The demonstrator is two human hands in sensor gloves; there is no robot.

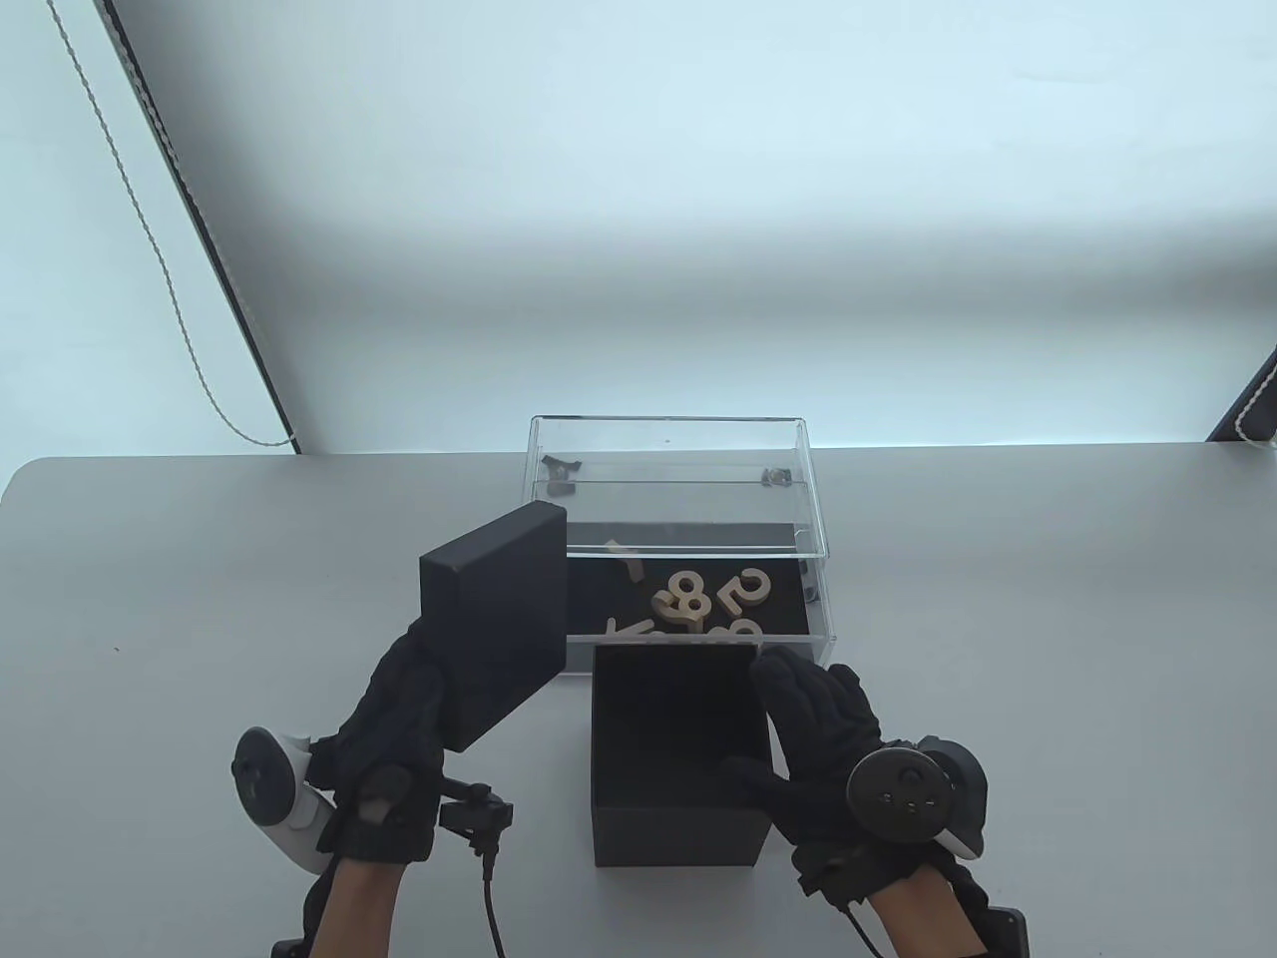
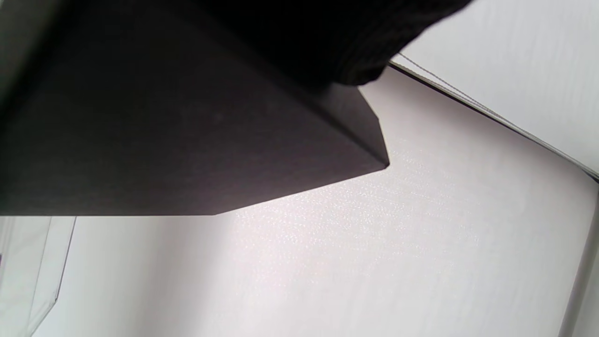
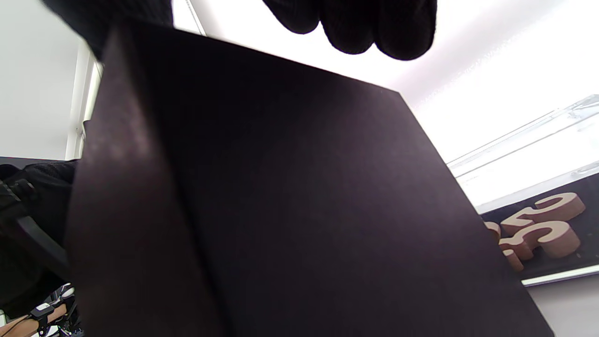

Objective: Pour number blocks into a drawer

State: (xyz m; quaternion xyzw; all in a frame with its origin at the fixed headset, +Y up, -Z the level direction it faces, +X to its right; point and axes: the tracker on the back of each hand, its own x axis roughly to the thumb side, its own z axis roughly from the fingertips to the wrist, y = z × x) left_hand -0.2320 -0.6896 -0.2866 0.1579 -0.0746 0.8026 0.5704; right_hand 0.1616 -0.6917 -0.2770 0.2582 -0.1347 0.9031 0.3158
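Note:
A clear plastic drawer unit (image 1: 678,469) stands at the table's far middle with its drawer (image 1: 798,624) pulled out toward me. Several tan number blocks (image 1: 688,599) lie on the drawer's black floor; they also show in the right wrist view (image 3: 547,229). My right hand (image 1: 818,738) grips the right wall of an open black box (image 1: 678,758) that stands upright in front of the drawer; its inside looks dark and I see no blocks in it. My left hand (image 1: 399,738) holds the box's black lid (image 1: 494,624) tilted up above the table, left of the drawer.
The grey table (image 1: 1048,649) stretches wide to the left and right. A window blind cord (image 1: 160,259) hangs at the back left. Cables (image 1: 489,878) run from the gloves near the front edge.

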